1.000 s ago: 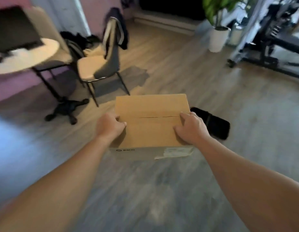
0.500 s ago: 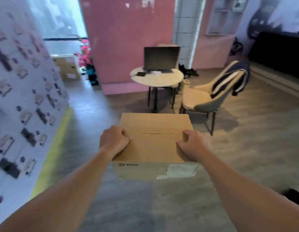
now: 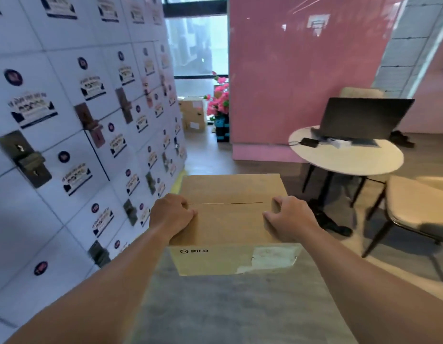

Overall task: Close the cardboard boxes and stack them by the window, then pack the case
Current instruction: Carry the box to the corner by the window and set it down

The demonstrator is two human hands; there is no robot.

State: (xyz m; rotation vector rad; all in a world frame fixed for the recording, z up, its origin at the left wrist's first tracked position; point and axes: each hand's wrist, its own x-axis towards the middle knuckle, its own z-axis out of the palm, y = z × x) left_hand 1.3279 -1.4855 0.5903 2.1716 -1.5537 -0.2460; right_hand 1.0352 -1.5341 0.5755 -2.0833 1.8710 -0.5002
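- A wall of white lockers with stickers and latches runs along the left side, close beside the path ahead.
- A pink wall closes off the right side of that path, leaving a narrow passage of floor between it and the lockers.
- At the far end of the passage is a window; below it stand stacked cardboard boxes, with pink flowers just beside them on the right.
- To the right, a round white table holds an open laptop and a small dark device on a cable.
- A pale chair stands near the table, at the right edge.
- The cardboard box is held up in the air in front of the person, centred at the mouth of the passage, its top flaps shut with a thin seam across the lid and a torn label on the near face.
- The left hand grips the box's left edge, fingers curled onto the lid by the seam.
- The right hand grips the right edge the same way, fingers curled over the corner of the lid.
- The box sits between the two hands, touching both.
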